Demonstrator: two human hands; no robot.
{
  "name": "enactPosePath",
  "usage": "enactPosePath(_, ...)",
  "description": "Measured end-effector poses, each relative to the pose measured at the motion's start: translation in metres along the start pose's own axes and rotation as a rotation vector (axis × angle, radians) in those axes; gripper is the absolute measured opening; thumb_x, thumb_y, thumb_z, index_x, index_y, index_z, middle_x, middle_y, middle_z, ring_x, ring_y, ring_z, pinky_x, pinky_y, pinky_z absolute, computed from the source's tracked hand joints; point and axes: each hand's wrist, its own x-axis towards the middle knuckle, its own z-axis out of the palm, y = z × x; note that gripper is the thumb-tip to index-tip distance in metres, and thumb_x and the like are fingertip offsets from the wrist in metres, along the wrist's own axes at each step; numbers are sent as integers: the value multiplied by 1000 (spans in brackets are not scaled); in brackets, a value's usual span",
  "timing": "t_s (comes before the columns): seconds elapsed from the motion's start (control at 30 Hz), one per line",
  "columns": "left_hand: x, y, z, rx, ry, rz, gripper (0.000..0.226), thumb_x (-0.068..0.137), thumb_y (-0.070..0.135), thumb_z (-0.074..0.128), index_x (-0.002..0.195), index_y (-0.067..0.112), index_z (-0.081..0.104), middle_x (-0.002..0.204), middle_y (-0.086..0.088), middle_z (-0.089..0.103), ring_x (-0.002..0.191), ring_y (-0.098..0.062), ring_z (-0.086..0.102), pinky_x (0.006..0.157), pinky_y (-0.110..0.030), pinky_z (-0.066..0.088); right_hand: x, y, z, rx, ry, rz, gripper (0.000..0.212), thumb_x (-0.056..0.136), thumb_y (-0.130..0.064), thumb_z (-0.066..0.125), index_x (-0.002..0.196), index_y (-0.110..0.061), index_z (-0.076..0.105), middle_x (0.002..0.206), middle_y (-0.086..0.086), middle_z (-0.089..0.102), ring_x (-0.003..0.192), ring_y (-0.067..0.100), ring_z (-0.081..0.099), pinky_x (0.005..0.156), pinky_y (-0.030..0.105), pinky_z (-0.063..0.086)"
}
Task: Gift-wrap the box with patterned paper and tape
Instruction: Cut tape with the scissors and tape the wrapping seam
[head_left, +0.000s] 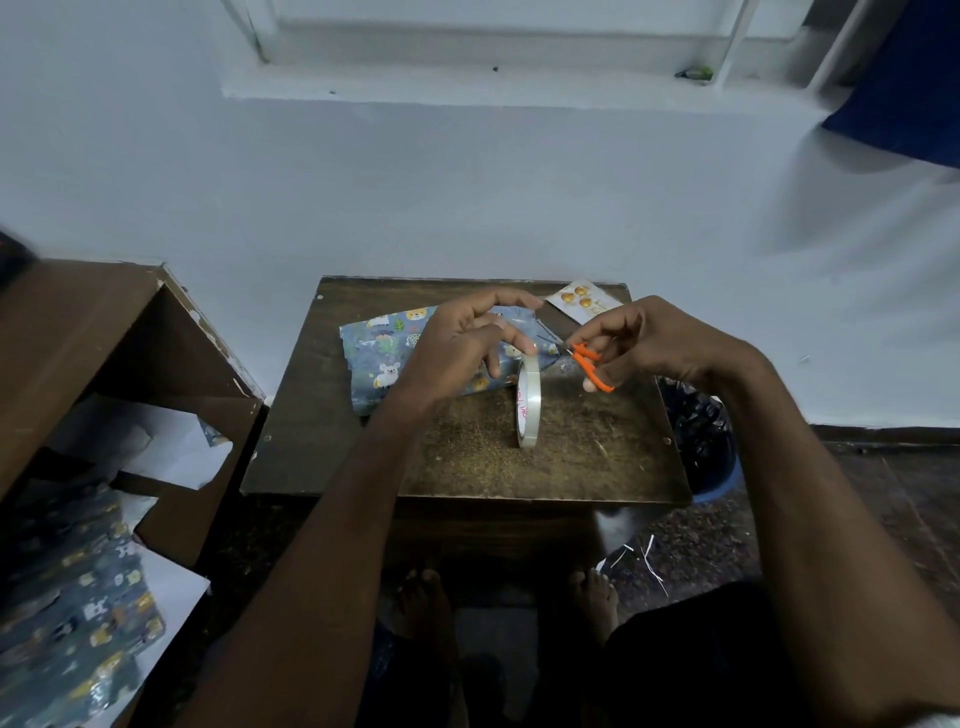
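Observation:
A box wrapped in blue animal-patterned paper (382, 358) lies on the small dark wooden table (457, 452), at its far left. A roll of clear tape (529, 400) hangs on edge in front of the box. My left hand (467, 343) is above the box, its fingers pinching a strip of tape pulled from the roll. My right hand (654, 343) grips small orange-handled scissors (584, 361), whose blades point left toward the strip near my left fingertips.
A small card with gold dots (582, 300) lies at the table's far right corner. A brown cardboard box (104, 364) with white sheets stands left; spare patterned paper (72, 613) lies below it. A bin with a black bag (701, 441) stands right. My feet are under the table.

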Motion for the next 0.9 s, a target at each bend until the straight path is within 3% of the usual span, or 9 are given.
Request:
enactPosePath(0.17,0,0,1,26,1,12,38,102,-6,46,126,11,71,90,-11,80,51,-23,49,48,-16,41,0,-10,5,-21,-10,-27,45,76,17,80,116,-3,77,92,18,80,88,31,78,88,45,63)
enactPosePath(0.33,-1,0,1,37,4,18,38,104,-4,45,127,11,71,90,-9,81,49,-18,49,49,-16,42,5,-10,8,-79,44,-42,40,79,15,78,112,-8,80,89,13,81,92,35,77,93,64,55)
enactPosePath(0.43,0,-1,0,45,3,21,38,105,-4,45,127,11,71,90,-10,81,49,-21,49,49,-17,42,6,-11,8,-93,73,-54,41,78,16,77,109,-9,82,87,12,81,85,25,78,83,43,62)
enactPosePath(0.5,0,-2,0,51,-1,22,37,105,-3,45,127,12,71,91,-10,81,49,-23,49,50,-17,42,6,-12,7,-125,84,-80,42,77,17,78,108,-10,82,85,10,80,77,15,75,75,25,57)
enactPosePath(0.57,0,-1,0,59,-4,25,37,105,-2,46,127,13,71,90,-8,81,49,-23,50,50,-18,43,7,-13,7,-147,87,-96,41,76,18,78,107,-8,82,81,8,80,72,9,72,69,17,54)
enactPosePath(0.73,0,-2,0,75,-6,24,39,106,-1,46,132,17,68,91,-8,81,49,-22,51,51,-20,43,8,-11,6,-197,115,-131,38,78,14,80,108,-9,82,80,4,79,71,9,72,70,16,55)
enactPosePath(0.9,1,-3,2,80,-10,15,46,102,2,54,141,26,59,94,-6,81,55,-29,55,59,-31,50,6,-8,2,-207,92,-118,34,80,12,81,107,-8,82,80,6,80,74,9,74,73,15,55)
